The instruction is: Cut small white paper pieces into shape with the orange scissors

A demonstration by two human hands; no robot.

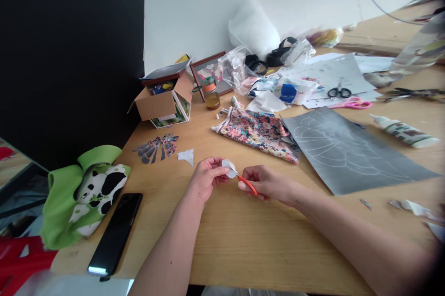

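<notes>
My left hand [205, 178] pinches a small white scrap of paper or cloth [229, 168] above the wooden table [243, 240]. My right hand [266, 183] is closed round small orange-handled scissors [247, 184], whose tip meets the scrap. Both hands hover close together near the table's middle. A floral fabric piece [259, 132] lies just beyond them, and a grey sheet with drawn white lines [347, 152] lies to the right.
A black phone [116, 233] and green panda cloth [83, 189] lie at left. Cut fabric shapes [156, 146], a cardboard box [163, 99], a jar [211, 94], plastic bags, black scissors [339, 92], pink scissors [352, 103] and a glue bottle [403, 131] lie farther back.
</notes>
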